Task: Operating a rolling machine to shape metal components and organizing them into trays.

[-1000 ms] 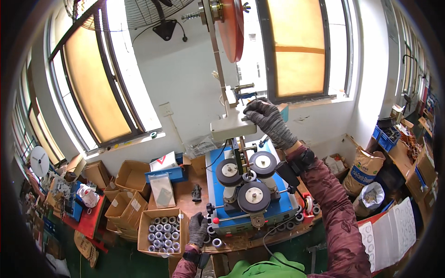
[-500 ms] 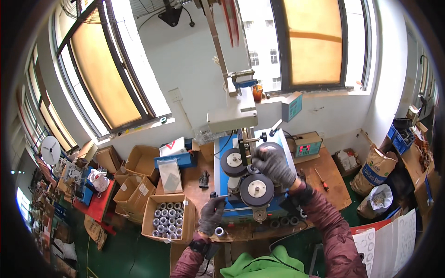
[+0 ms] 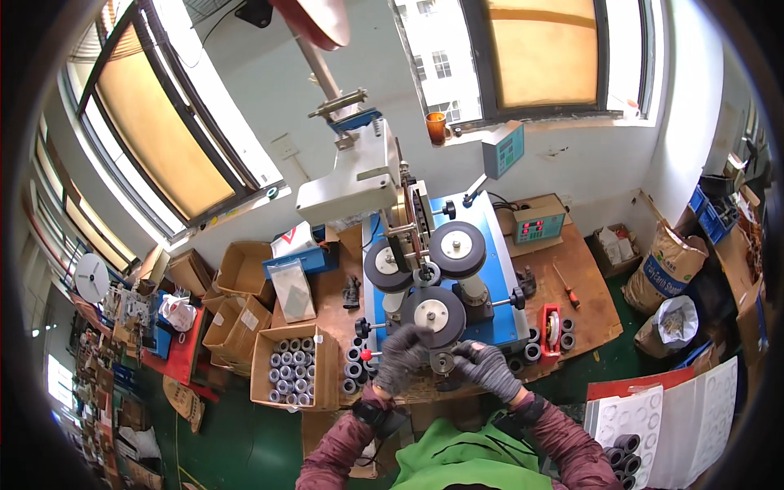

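Both hands wear grey gloves and are in front of a blue winding machine (image 3: 500,325) with three black rollers. My left hand (image 3: 403,359) has bent fingers beside the front roller (image 3: 447,320); they are blurred, and a hold cannot be made out. To the right, my right hand (image 3: 490,371) has its thumb and fingertips drawn together near a round metal knob (image 3: 442,363) below that roller. Whether it touches the knob is unclear. A grey ring (image 3: 426,274) sits between the rollers, beside the upright winding wheel (image 3: 406,214).
A cardboard box of metallic rings (image 3: 330,371) stands left, with more dark rings (image 3: 352,370) beside the machine. On the right lie a red tape holder (image 3: 550,331), a screwdriver (image 3: 567,287) and a control box (image 3: 540,224). The machine's beige head (image 3: 349,175) overhangs behind.
My right hand has come down from the rollers to the front knob. My left hand has moved right from the table edge to the front roller. The view has shifted.
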`<move>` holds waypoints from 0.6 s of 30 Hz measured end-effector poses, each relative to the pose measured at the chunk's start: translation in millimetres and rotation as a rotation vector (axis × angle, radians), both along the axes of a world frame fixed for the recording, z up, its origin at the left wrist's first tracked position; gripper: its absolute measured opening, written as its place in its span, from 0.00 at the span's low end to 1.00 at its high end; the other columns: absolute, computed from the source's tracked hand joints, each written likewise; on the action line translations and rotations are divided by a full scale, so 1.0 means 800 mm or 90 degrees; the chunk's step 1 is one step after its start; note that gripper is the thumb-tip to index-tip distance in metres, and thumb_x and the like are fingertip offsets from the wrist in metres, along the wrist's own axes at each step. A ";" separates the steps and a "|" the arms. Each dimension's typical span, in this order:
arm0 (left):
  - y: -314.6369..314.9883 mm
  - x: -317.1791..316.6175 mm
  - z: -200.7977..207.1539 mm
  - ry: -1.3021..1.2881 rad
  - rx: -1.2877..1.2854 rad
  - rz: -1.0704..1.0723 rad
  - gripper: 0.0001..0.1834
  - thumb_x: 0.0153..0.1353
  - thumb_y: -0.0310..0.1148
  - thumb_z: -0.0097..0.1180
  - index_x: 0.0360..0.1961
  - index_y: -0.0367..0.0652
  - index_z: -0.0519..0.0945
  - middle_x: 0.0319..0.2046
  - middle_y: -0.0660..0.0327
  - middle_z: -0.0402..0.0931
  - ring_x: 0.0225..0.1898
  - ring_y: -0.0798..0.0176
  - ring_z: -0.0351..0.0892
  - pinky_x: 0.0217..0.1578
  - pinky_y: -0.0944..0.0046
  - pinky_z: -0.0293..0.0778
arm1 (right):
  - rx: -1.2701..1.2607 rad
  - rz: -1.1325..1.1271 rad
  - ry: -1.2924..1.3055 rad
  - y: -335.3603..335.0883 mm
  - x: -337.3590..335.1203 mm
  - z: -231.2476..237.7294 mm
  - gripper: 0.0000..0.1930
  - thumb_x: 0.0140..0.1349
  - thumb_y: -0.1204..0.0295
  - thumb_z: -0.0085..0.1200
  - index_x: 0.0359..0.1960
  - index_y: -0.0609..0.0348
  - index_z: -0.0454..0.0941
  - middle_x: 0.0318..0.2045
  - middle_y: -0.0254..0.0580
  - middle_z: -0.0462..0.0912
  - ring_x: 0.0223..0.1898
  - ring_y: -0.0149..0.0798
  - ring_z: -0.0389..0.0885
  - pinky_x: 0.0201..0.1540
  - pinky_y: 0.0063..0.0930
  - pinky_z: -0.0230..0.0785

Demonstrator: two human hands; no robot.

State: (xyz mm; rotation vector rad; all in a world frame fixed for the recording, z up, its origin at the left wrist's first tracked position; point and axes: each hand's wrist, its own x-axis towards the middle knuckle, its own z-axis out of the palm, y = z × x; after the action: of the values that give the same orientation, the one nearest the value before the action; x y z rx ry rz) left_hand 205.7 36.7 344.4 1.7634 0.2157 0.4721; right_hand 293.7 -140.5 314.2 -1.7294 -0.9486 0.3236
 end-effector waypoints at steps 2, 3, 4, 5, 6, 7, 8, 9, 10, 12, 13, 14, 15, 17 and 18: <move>0.000 0.027 0.024 -0.069 0.053 0.058 0.08 0.57 0.24 0.55 0.39 0.40 0.78 0.31 0.66 0.76 0.33 0.75 0.72 0.36 0.73 0.70 | -0.044 -0.044 0.023 -0.013 0.013 -0.002 0.09 0.55 0.67 0.52 0.34 0.57 0.76 0.31 0.46 0.79 0.34 0.47 0.78 0.36 0.34 0.70; 0.008 0.042 0.017 -0.034 0.121 0.120 0.08 0.57 0.24 0.55 0.39 0.40 0.78 0.31 0.65 0.77 0.34 0.75 0.72 0.36 0.73 0.70 | -0.043 -0.043 0.026 -0.019 0.015 -0.007 0.09 0.55 0.67 0.52 0.34 0.57 0.76 0.31 0.46 0.79 0.34 0.47 0.78 0.36 0.34 0.70; 0.017 0.054 0.006 0.001 0.192 0.186 0.09 0.57 0.25 0.56 0.39 0.40 0.78 0.31 0.65 0.77 0.34 0.75 0.73 0.36 0.73 0.70 | -0.037 -0.031 0.030 -0.023 0.016 -0.013 0.09 0.55 0.67 0.52 0.35 0.57 0.76 0.31 0.46 0.79 0.34 0.47 0.78 0.37 0.34 0.70; 0.026 0.066 -0.015 -0.080 0.153 0.201 0.09 0.56 0.26 0.56 0.40 0.39 0.79 0.32 0.63 0.78 0.34 0.74 0.74 0.36 0.72 0.70 | -0.030 -0.016 0.031 -0.025 0.015 -0.018 0.09 0.55 0.67 0.52 0.35 0.57 0.76 0.31 0.46 0.79 0.34 0.48 0.78 0.37 0.34 0.70; 0.025 0.072 -0.015 -0.078 0.156 0.200 0.09 0.56 0.26 0.56 0.40 0.39 0.79 0.32 0.63 0.78 0.34 0.74 0.74 0.36 0.72 0.70 | -0.028 -0.016 0.035 -0.029 0.016 -0.025 0.09 0.55 0.67 0.52 0.35 0.57 0.76 0.31 0.46 0.79 0.34 0.48 0.78 0.37 0.34 0.70; 0.024 0.078 -0.014 -0.016 0.168 0.217 0.09 0.56 0.27 0.56 0.40 0.39 0.79 0.32 0.61 0.79 0.33 0.73 0.75 0.35 0.71 0.70 | -0.045 -0.003 0.017 -0.032 0.016 -0.032 0.09 0.55 0.66 0.52 0.34 0.56 0.76 0.30 0.46 0.79 0.34 0.48 0.77 0.37 0.35 0.70; 0.025 0.081 -0.014 0.045 0.181 0.234 0.09 0.56 0.27 0.56 0.40 0.39 0.79 0.33 0.60 0.79 0.33 0.72 0.75 0.35 0.71 0.71 | -0.062 0.011 -0.002 -0.035 0.017 -0.039 0.09 0.55 0.66 0.52 0.34 0.56 0.76 0.30 0.47 0.78 0.34 0.49 0.77 0.37 0.36 0.70; 0.023 0.085 -0.009 0.021 0.195 0.223 0.10 0.56 0.27 0.56 0.41 0.39 0.79 0.33 0.57 0.80 0.32 0.71 0.76 0.35 0.70 0.71 | -0.061 0.008 0.004 -0.038 0.017 -0.045 0.09 0.55 0.65 0.52 0.34 0.55 0.76 0.29 0.47 0.78 0.33 0.49 0.77 0.36 0.37 0.69; 0.020 0.087 -0.004 0.024 0.196 0.223 0.10 0.56 0.27 0.56 0.41 0.39 0.79 0.33 0.57 0.80 0.32 0.71 0.76 0.35 0.70 0.71 | -0.060 0.009 0.007 -0.041 0.020 -0.048 0.09 0.55 0.65 0.52 0.34 0.55 0.76 0.29 0.47 0.78 0.33 0.49 0.77 0.36 0.37 0.69; 0.012 0.090 0.012 0.085 0.160 0.225 0.11 0.56 0.27 0.56 0.41 0.39 0.79 0.32 0.57 0.80 0.32 0.71 0.76 0.35 0.70 0.71 | -0.062 0.017 -0.008 -0.044 0.026 -0.052 0.09 0.55 0.66 0.52 0.33 0.56 0.76 0.28 0.47 0.78 0.32 0.49 0.77 0.35 0.37 0.69; 0.013 0.090 0.008 0.087 0.161 0.227 0.11 0.56 0.27 0.56 0.41 0.39 0.79 0.32 0.57 0.80 0.32 0.71 0.76 0.35 0.70 0.71 | -0.062 0.018 -0.006 -0.045 0.028 -0.054 0.09 0.55 0.66 0.52 0.33 0.56 0.76 0.28 0.47 0.78 0.32 0.49 0.77 0.35 0.37 0.69; 0.017 0.089 0.001 0.082 0.151 0.217 0.11 0.56 0.28 0.56 0.41 0.39 0.79 0.32 0.57 0.80 0.32 0.71 0.76 0.35 0.70 0.71 | -0.061 0.021 -0.004 -0.045 0.031 -0.055 0.08 0.55 0.66 0.51 0.33 0.56 0.76 0.28 0.47 0.78 0.32 0.49 0.77 0.35 0.37 0.69; 0.020 0.087 -0.005 0.077 0.141 0.209 0.11 0.55 0.29 0.57 0.41 0.39 0.79 0.32 0.57 0.80 0.32 0.70 0.76 0.35 0.70 0.72 | -0.058 0.026 -0.002 -0.045 0.034 -0.055 0.08 0.55 0.66 0.51 0.32 0.56 0.76 0.28 0.47 0.78 0.32 0.49 0.77 0.35 0.37 0.69; 0.026 0.088 -0.014 0.068 0.157 0.225 0.11 0.56 0.29 0.56 0.41 0.39 0.80 0.32 0.57 0.80 0.32 0.70 0.76 0.34 0.70 0.72 | -0.064 0.036 0.004 -0.042 0.040 -0.056 0.08 0.55 0.66 0.51 0.32 0.56 0.76 0.28 0.47 0.78 0.32 0.49 0.77 0.35 0.37 0.69; 0.023 0.091 -0.011 0.060 0.169 0.234 0.11 0.56 0.29 0.56 0.40 0.39 0.80 0.32 0.57 0.80 0.32 0.71 0.76 0.34 0.70 0.72 | -0.073 0.038 0.011 -0.043 0.043 -0.057 0.08 0.55 0.66 0.51 0.32 0.56 0.76 0.28 0.47 0.78 0.31 0.49 0.77 0.35 0.37 0.69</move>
State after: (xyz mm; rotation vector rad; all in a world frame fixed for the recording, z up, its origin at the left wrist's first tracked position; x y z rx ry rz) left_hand 278.3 55.4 335.2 2.0160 0.5727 0.7078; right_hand 328.5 -174.5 268.6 -1.8020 -0.9867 0.4389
